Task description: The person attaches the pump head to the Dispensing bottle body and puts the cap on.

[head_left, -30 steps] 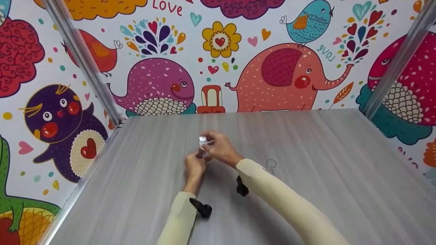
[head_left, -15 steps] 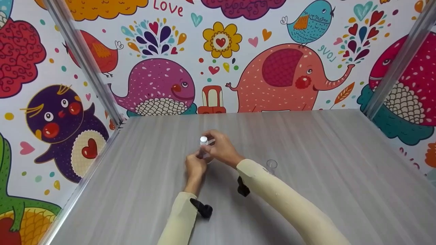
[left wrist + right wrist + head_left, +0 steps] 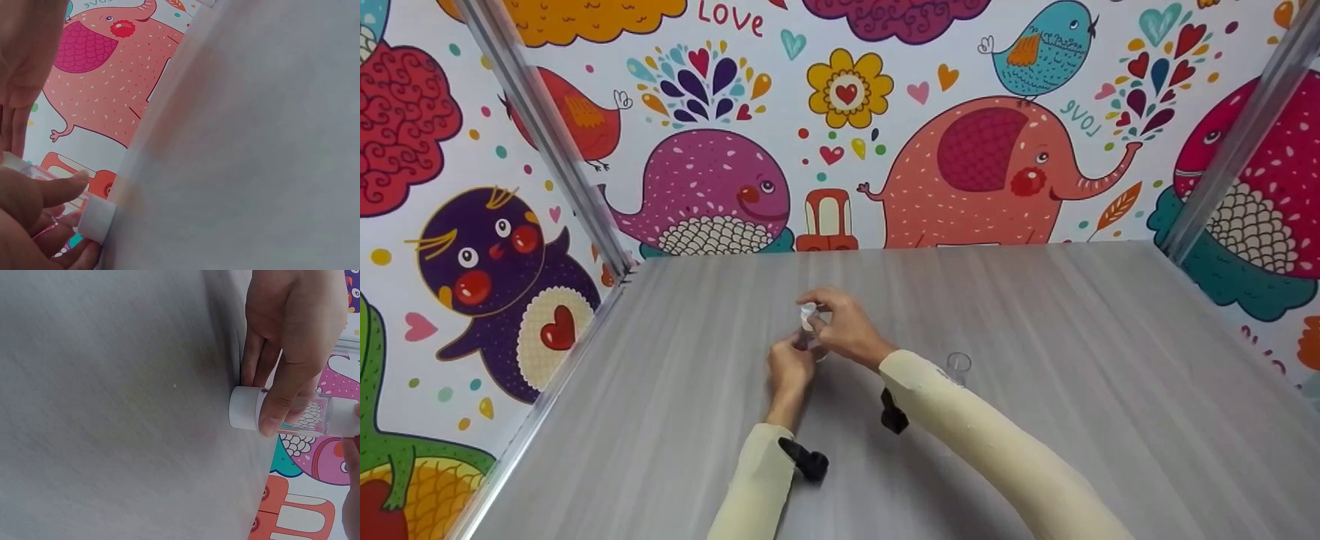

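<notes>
A small clear bottle [image 3: 312,412] with a white base [image 3: 97,218] and a white top [image 3: 808,309] stands upright over the table between both hands. My left hand [image 3: 791,367] grips its lower part, the thumb and fingers [image 3: 67,188] curled round the body just above the base. My right hand [image 3: 847,326] reaches in from the right and holds the white top, thumb on the near side and index finger behind. In the right wrist view only a few right-hand fingers [image 3: 352,467] show at the edge. The bottle's middle is partly hidden by the hands.
To the right of the right forearm, a clear round cup or lid [image 3: 958,364] stands on the grey wood-grain table [image 3: 675,375]. Walls printed with cartoon animals [image 3: 971,180] rise behind and beside the table, with metal posts [image 3: 544,142] at the corners.
My right fingers have shifted a little on the white top, which now looks more covered and tilted than half a second ago. My left hand has stayed in place.
</notes>
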The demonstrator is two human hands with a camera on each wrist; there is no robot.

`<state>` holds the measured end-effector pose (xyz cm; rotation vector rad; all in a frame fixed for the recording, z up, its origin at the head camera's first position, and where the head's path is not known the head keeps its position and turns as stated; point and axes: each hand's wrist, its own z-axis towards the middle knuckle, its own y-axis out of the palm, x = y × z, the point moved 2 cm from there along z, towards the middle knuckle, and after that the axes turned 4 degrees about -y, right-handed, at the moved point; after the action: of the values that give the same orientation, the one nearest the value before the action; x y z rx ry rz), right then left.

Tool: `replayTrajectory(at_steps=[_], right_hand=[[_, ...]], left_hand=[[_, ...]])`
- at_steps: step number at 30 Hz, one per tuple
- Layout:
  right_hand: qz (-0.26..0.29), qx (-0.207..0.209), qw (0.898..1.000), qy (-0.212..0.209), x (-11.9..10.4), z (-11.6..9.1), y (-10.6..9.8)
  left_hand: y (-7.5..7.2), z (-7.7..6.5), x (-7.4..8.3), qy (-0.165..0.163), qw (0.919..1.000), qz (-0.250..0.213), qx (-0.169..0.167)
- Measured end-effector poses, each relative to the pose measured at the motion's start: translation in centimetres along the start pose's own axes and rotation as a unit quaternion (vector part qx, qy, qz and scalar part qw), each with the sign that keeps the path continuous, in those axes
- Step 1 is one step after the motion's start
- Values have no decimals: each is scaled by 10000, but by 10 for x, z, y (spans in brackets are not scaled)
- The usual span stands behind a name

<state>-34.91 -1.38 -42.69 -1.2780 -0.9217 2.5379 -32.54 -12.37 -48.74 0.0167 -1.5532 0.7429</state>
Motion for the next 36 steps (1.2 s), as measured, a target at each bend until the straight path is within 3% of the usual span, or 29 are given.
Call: replayTrajectory(at_steps=[6, 17, 28, 36], right_hand=[[32, -20, 9998, 184, 1, 1, 0], [-125, 67, 9998, 116, 4, -1, 0], [-463, -396, 9981, 15, -2, 3, -7], [-304, -667, 9973, -66, 0, 1, -5]], left_hand=[[-2, -1, 1, -82, 9999, -79, -8], [-1, -1, 1, -47, 10000, -12, -70], [-1, -2, 2, -140, 9999, -74, -34], [-1, -2, 0, -46, 9999, -81, -67]])
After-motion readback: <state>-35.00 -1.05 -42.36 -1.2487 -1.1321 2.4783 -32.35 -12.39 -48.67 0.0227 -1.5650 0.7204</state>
